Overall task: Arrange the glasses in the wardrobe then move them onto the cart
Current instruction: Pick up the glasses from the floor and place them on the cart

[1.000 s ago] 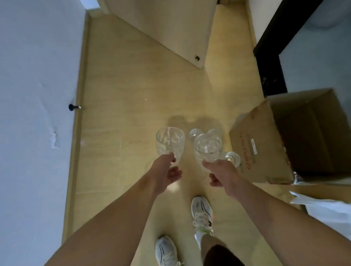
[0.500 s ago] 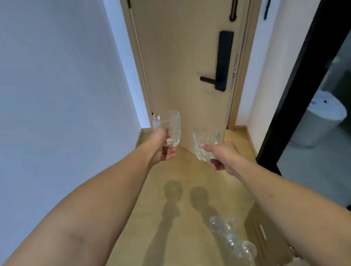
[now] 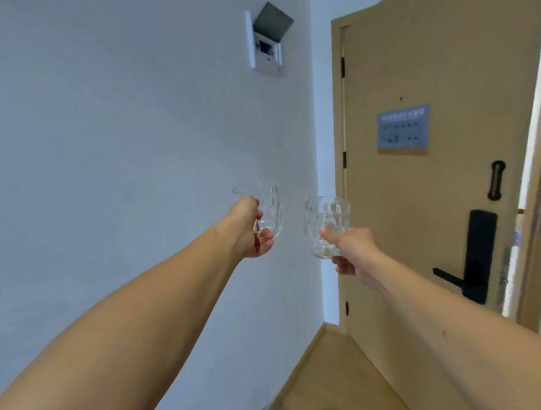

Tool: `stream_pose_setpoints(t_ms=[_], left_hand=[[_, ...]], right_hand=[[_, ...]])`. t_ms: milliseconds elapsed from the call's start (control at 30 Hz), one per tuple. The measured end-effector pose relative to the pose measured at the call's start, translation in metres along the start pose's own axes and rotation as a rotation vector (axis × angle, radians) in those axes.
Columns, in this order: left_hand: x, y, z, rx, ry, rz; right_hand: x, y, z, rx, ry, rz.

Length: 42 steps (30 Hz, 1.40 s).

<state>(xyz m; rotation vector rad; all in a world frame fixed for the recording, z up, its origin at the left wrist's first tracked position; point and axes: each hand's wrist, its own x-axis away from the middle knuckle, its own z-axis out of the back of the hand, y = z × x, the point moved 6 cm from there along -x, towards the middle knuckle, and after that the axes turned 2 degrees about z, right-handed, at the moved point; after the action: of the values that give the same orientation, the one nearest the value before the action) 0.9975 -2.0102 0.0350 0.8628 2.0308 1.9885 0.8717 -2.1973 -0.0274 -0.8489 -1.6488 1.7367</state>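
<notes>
Glasses in transit: left hand (image 3: 248,230) grips the left glass (image 3: 268,210) by its handle; right hand (image 3: 350,246) curls round the right glass (image 3: 328,225). View has risen from floor to door (image 3: 427,188); both glasses stay held, carrying under way; wardrobe and cart unseen.

Clear faceted glass mugs (image 3: 326,224); matt wooden door (image 3: 427,188).

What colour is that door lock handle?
Black, on the tan door; the head view shows the lock handle clearly.
</notes>
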Motion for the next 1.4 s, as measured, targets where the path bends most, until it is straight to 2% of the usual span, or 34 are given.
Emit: stream_pose_setpoints(t_ms=[267, 433, 633, 867, 1133, 1400], left_hand=[[0.045, 0.024, 0.087, 0.055, 0.337, -0.058], [0.091, 0.019, 0.15, 0.074, 0.555, -0.087], [0.177, -0.001, 0.224, 0.118, 0.832, -0.085], [0.292, -0.032, 0.291, 0.195, 1.07, -0.088], [0.437, -0.07, 0.36, 0.257, 1.254, -0.092], [0.609, -0.114, 0.434, 0.339, 1.387, -0.111]], right_hand=[[0.003, -0.062, -0.091, -0.063, -0.297, 0.108], [0.022, -0.061, -0.156, -0.087, -0.491, 0.098], [0.083, -0.047, -0.241, -0.086, -0.736, 0.062], [0.199, -0.047, -0.316, -0.106, -0.986, 0.056], [0.366, -0.06, -0.381, -0.122, -1.22, 0.064], [0.556, -0.075, -0.423, -0.14, -1.374, 0.062]])
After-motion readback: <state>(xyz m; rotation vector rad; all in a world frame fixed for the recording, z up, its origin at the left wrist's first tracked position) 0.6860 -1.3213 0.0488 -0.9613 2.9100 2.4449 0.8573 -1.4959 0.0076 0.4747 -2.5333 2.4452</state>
